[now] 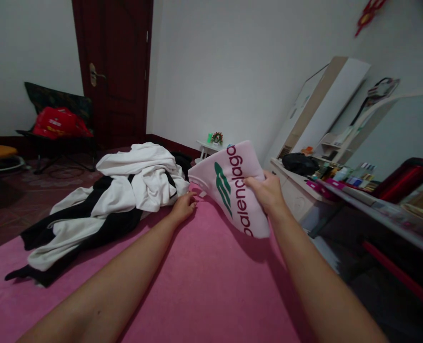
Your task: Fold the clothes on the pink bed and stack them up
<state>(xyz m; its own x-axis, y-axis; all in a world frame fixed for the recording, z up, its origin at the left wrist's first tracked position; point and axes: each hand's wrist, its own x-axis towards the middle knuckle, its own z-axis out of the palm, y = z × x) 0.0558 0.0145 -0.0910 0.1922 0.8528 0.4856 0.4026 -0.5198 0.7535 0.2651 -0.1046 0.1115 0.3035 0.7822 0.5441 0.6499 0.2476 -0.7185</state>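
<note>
A pale pink folded garment with dark red lettering and a green logo is lifted above the pink bed cover. My right hand grips its right edge, fingers closed on the cloth. My left hand rests low on the bed with fingers curled, pinching the garment's lower left corner beside a small white tag. A heap of white and black clothes lies on the bed just left of my left hand.
A dresser with a black bag, bottles and a mirror stands to the right of the bed. A small white side table sits by the far wall. A dark door and a chair with a red bag are at the back left.
</note>
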